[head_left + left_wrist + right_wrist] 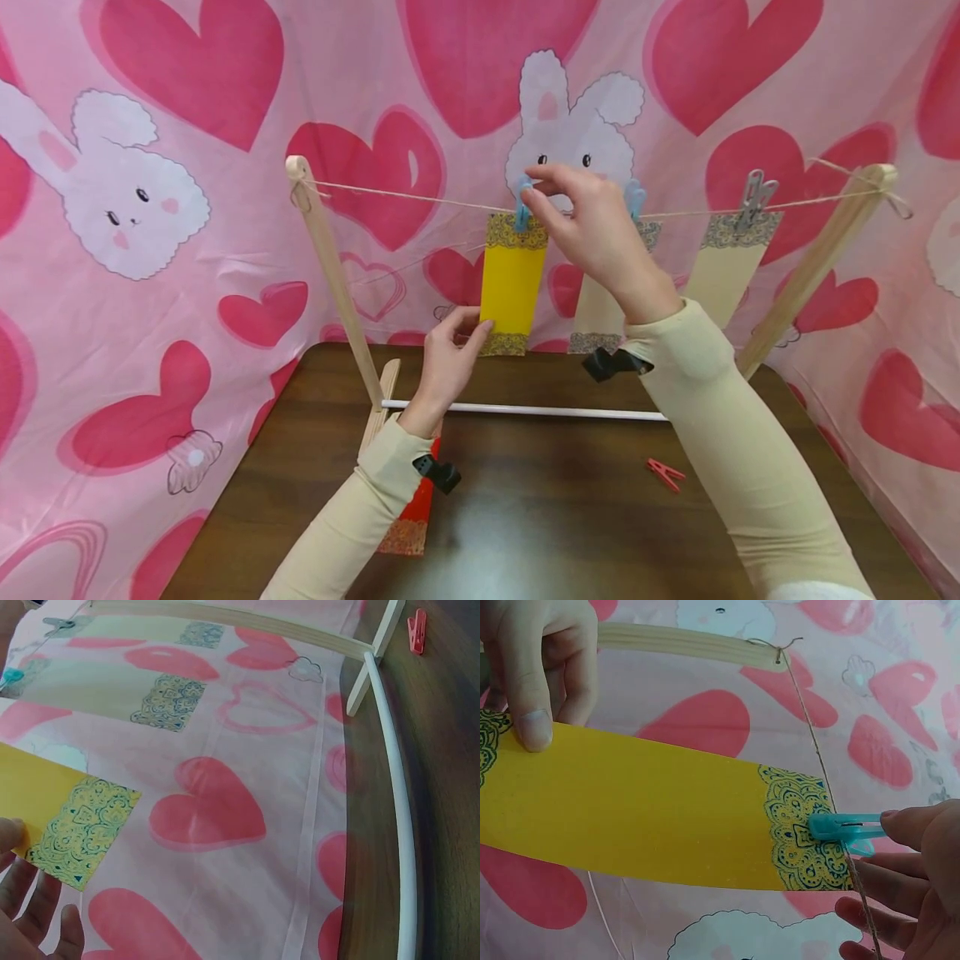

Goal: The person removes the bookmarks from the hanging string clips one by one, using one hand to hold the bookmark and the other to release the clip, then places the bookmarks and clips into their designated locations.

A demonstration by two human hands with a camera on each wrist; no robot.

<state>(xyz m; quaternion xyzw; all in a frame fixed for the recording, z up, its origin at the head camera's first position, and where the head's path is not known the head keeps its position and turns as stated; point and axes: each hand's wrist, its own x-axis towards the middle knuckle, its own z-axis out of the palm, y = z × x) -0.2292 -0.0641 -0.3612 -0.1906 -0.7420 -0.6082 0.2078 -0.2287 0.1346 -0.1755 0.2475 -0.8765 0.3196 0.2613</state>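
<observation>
A yellow card [512,283] with patterned lace-like ends hangs from a string [412,197]. My left hand [450,354] pinches its left edge near the bottom, thumb on the front face [630,787]. At the card's top, my right hand [592,225] holds the handle end of a light blue clothespin [832,827] between thumb and finger; the clothespin's tip sits over card and string. Beside it hangs a cream card [596,308], partly behind my right hand, under another blue clothespin [635,198]. Farther right, a grey clothespin [753,200] holds another cream card [723,275].
Wooden posts [333,283] carry the string at both sides, and a white rod [555,411] runs low between them. On the brown table [555,517] lie a red clothespin [663,475] and a red card [423,500], partly under my left arm. A heart-patterned cloth [247,250] hangs behind.
</observation>
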